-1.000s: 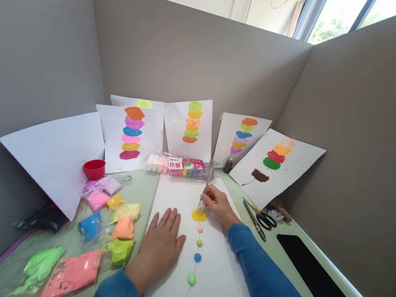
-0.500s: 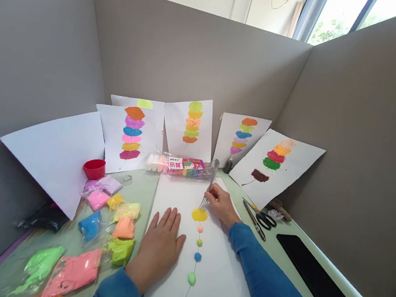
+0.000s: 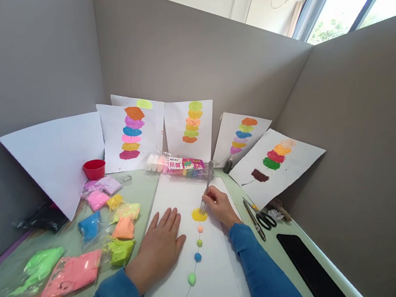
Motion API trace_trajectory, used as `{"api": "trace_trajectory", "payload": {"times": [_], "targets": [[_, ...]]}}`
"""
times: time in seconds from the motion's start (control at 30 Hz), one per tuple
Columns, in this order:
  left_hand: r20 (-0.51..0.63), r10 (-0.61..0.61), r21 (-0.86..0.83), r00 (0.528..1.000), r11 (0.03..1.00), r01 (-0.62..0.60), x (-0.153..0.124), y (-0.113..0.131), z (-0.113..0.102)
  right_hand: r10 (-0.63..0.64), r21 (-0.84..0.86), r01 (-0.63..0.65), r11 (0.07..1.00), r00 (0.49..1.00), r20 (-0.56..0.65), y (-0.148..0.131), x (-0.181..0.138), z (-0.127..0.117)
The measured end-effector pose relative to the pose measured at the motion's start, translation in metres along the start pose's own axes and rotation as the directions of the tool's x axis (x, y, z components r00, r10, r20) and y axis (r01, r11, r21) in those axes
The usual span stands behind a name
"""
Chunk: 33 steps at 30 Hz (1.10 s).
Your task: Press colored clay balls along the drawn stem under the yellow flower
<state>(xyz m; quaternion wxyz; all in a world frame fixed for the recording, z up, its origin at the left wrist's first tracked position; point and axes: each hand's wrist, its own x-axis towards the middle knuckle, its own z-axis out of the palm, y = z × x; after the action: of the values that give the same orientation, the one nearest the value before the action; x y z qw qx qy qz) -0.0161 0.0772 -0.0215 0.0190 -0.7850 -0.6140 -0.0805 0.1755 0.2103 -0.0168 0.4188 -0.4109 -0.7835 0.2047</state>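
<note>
My right hand (image 3: 220,207) is closed round a metal fork (image 3: 207,188), whose tines press on a flattened yellow clay patch (image 3: 199,215) on the white paper sheet (image 3: 184,198). Below the patch a column of small clay balls runs down a drawn line: orange (image 3: 200,228), lime (image 3: 199,242), blue (image 3: 198,256) and light green (image 3: 191,279). My left hand (image 3: 158,248) lies flat and open on the sheet, left of the balls.
Bags of coloured clay (image 3: 100,226) lie on the left, with a red cup (image 3: 94,169) behind them. A clay pack (image 3: 181,166) sits at the sheet's far end. Scissors (image 3: 263,219), a pen (image 3: 254,220) and a black phone (image 3: 319,280) lie right. Finished clay pictures (image 3: 191,126) lean on the grey partition.
The fork has swung from tilted right back to near upright over the yellow patch, after small strokes. My left hand has stayed put.
</note>
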Motion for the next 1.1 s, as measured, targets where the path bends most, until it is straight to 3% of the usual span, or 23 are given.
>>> {"api": "trace_trajectory", "payload": {"times": [0.27, 0.47, 0.7, 0.9, 1.1], "targets": [[-0.007, 0.004, 0.018, 1.000, 1.000, -0.004, 0.000, -0.001, 0.002, 0.013, -0.002, -0.013, 1.000, 0.999, -0.052, 0.000, 0.002, -0.002], [-0.014, 0.003, 0.017, 1.000, 1.000, -0.003, 0.001, 0.000, 0.001, -0.014, 0.030, 0.014, 0.999, 0.999, 0.031, 0.000, 0.000, -0.004], [-0.018, 0.005, 0.014, 1.000, 1.000, -0.004, 0.000, 0.000, 0.003, -0.007, 0.030, 0.008, 1.000, 1.000, -0.024, 0.002, 0.003, -0.003], [0.000, 0.001, 0.008, 1.000, 1.000, -0.001, 0.001, 0.000, 0.001, -0.014, 0.042, 0.013, 0.999, 1.000, 0.016, 0.003, 0.001, -0.005], [-0.009, 0.007, 0.004, 1.000, 1.000, -0.007, 0.001, 0.000, 0.002, -0.004, 0.018, 0.005, 1.000, 0.999, -0.050, 0.004, 0.002, 0.000]]}}
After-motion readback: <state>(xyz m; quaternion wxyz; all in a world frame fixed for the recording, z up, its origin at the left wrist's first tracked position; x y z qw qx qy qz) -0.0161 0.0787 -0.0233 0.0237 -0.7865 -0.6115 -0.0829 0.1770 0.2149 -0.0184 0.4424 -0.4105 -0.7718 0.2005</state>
